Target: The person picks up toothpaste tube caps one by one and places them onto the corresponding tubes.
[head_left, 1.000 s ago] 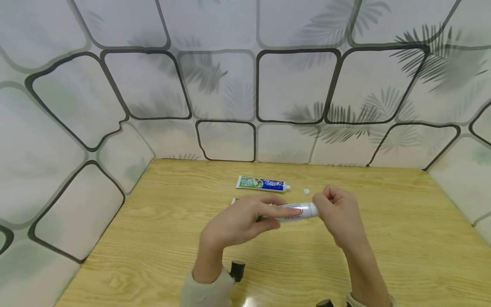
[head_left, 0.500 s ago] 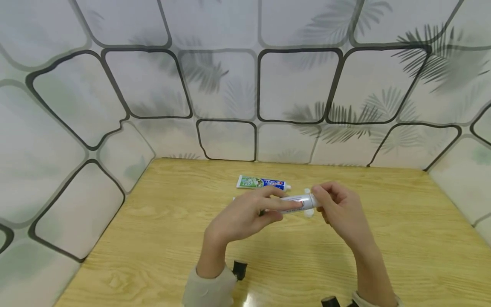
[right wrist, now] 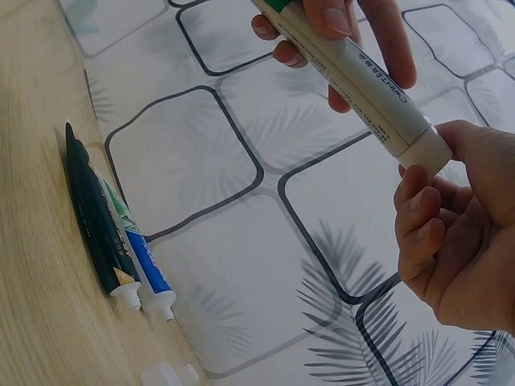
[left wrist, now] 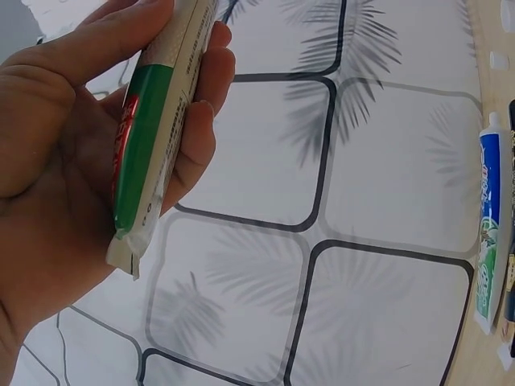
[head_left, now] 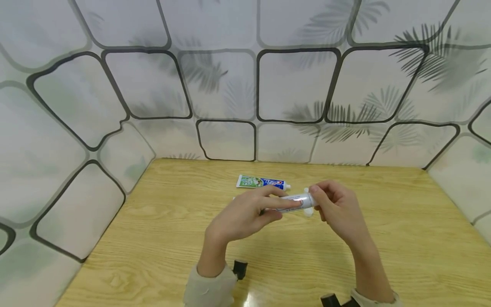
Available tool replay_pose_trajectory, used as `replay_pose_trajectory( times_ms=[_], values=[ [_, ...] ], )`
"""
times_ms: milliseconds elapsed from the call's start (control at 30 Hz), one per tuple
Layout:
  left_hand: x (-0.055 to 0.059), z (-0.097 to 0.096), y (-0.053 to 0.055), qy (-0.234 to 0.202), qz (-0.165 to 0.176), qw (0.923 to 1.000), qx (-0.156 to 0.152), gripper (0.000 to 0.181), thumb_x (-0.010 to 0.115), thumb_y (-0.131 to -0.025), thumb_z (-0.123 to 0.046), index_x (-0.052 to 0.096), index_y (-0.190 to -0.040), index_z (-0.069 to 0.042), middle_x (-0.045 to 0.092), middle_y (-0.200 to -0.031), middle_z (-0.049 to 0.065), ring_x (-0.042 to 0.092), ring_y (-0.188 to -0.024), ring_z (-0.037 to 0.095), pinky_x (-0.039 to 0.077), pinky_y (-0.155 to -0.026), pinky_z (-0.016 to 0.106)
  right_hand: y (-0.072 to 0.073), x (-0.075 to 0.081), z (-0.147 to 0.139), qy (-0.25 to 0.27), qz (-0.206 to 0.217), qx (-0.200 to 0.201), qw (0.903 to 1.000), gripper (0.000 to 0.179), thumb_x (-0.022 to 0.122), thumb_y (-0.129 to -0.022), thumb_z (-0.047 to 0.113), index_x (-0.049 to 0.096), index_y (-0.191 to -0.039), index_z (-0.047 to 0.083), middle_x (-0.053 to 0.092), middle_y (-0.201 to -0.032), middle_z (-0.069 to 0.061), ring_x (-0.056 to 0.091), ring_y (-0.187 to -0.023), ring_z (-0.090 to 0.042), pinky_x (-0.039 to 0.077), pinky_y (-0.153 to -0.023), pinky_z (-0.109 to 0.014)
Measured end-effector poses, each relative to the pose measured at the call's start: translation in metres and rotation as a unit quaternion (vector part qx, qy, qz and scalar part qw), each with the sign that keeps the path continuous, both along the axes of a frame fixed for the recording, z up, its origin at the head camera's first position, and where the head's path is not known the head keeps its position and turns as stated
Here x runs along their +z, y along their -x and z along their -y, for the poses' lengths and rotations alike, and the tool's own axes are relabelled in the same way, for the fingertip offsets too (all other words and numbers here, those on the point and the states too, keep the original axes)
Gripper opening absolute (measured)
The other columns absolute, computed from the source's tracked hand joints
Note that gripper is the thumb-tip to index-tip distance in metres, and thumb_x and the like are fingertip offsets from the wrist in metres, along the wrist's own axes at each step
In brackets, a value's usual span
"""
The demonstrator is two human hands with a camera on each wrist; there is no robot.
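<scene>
My left hand (head_left: 245, 213) grips a white and green toothpaste tube (right wrist: 354, 76), held up off the table and slightly tilted. In the left wrist view the tube's green crimped end (left wrist: 145, 161) sticks out past the palm. My right hand (head_left: 339, 209) pinches the white cap (right wrist: 426, 153) at the tube's other end between thumb and fingers. The cap is against the tube; whether it is loose cannot be told. In the head view the left hand covers much of the tube.
A blue and green toothpaste tube (head_left: 255, 182) lies uncapped on the wooden table (head_left: 153, 230). Beside it lies a black tube (right wrist: 95, 217), mostly hidden by my left hand in the head view. Two loose white caps, one cap (head_left: 308, 212) nearer me, lie close by. A patterned wall stands behind.
Both hands and the tube have moved slightly up in the head view. My right hand has turned, its fist loosening into a fingertip pinch on the cap. The nearer loose cap has come into sight.
</scene>
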State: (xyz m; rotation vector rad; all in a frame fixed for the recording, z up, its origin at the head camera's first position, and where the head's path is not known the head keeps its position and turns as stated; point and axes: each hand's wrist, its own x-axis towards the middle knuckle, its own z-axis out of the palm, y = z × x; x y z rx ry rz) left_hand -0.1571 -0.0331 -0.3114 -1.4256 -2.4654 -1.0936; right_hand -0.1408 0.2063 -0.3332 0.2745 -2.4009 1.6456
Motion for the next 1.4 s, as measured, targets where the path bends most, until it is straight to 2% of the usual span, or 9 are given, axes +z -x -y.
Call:
replay_pose_trajectory(
  times_ms=[267, 500, 800, 1233, 1400],
  values=[
    [0.0003, -0.0006, -0.0003, 0.002, 0.004, 1.0, 0.005, 0.043, 0.071, -0.09, -0.006, 0.068, -0.13, -0.02, 0.061, -0.132, 0.005, 0.062, -0.113, 0.018, 0.049, -0.084, 0.026, 0.0005, -0.0003, 0.0003, -0.012, 0.001, -0.005, 0.9999, 0.025, 0.055, -0.103, 0.022, 0.065, -0.099, 0.0, 0.057, -0.067, -0.01, 0.048, -0.048, -0.019, 0.041, -0.043, -0.028],
    [-0.0008, -0.0009, 0.0002, 0.007, 0.005, 0.9999, 0.007, 0.043, 0.071, -0.09, -0.007, 0.068, -0.131, -0.021, 0.061, -0.131, 0.005, 0.06, -0.117, 0.019, 0.049, -0.086, 0.028, -0.0024, 0.0023, 0.0005, -0.01, 0.001, -0.002, 0.9999, 0.026, 0.055, -0.103, 0.022, 0.065, -0.1, -0.003, 0.056, -0.066, -0.003, 0.048, -0.049, -0.013, 0.041, -0.042, -0.027],
    [-0.0013, 0.0001, 0.0006, 0.008, 0.004, 0.9999, 0.006, 0.043, 0.07, -0.091, -0.007, 0.068, -0.131, -0.021, 0.061, -0.131, 0.004, 0.06, -0.117, 0.019, 0.049, -0.087, 0.028, -0.002, 0.0025, -0.0007, -0.022, 0.008, 0.004, 0.9997, 0.029, 0.054, -0.104, 0.025, 0.064, -0.101, -0.001, 0.056, -0.068, -0.006, 0.05, -0.049, -0.015, 0.043, -0.043, -0.028],
    [-0.0013, 0.0005, 0.001, 0.006, -0.001, 0.9999, 0.01, 0.042, 0.07, -0.091, -0.007, 0.069, -0.13, -0.02, 0.061, -0.132, 0.005, 0.06, -0.118, 0.019, 0.049, -0.087, 0.028, -0.002, 0.0022, -0.0039, -0.039, -0.008, 0.027, 0.9988, 0.029, 0.051, -0.105, 0.026, 0.066, -0.104, 0.001, 0.056, -0.068, -0.005, 0.05, -0.049, -0.018, 0.043, -0.044, -0.029],
    [-0.0015, 0.0004, 0.0016, 0.006, -0.001, 1.0, 0.006, 0.041, 0.07, -0.091, -0.006, 0.069, -0.13, -0.02, 0.062, -0.129, 0.004, 0.059, -0.119, 0.019, 0.049, -0.087, 0.028, -0.0024, 0.0028, -0.0039, -0.031, 0.0, 0.034, 0.9989, 0.029, 0.052, -0.105, 0.026, 0.065, -0.103, 0.0, 0.058, -0.07, -0.007, 0.052, -0.051, -0.017, 0.046, -0.046, -0.03]
  ],
)
